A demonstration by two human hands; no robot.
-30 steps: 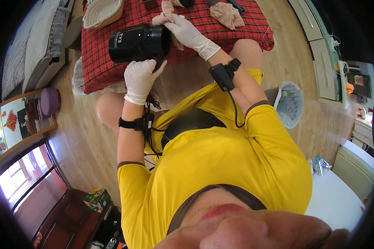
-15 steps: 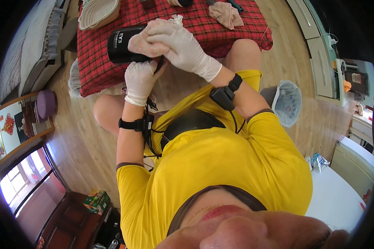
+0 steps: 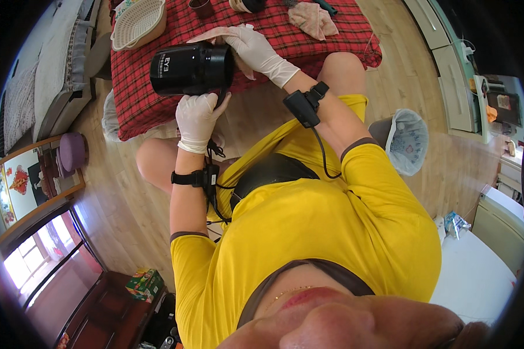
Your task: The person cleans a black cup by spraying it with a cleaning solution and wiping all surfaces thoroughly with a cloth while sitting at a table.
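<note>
A black cylindrical container [image 3: 186, 71] with a rounded shoulder and a handle lies on its side in the air, over the near edge of the table. My left hand [image 3: 197, 119], in a white glove, is closed round its handle on the near side. Also gloved in white, my right hand [image 3: 259, 53] grips a pink cloth [image 3: 218, 32] beyond the container's right end. Part of the cloth hangs down behind that end. Whether it touches the container I cannot tell.
The red plaid table cover [image 3: 134, 104] bears a cream basket [image 3: 138, 28], a dark cup [image 3: 201, 8] and another pink cloth [image 3: 312, 21]. A lined bin [image 3: 406, 142] stands on the floor right of my knee, and a purple stool [image 3: 73, 151] at the left.
My right hand has drawn the cloth off the container's front to its far right side, uncovering that end. My left hand still holds the handle; the container has shifted slightly nearer.
</note>
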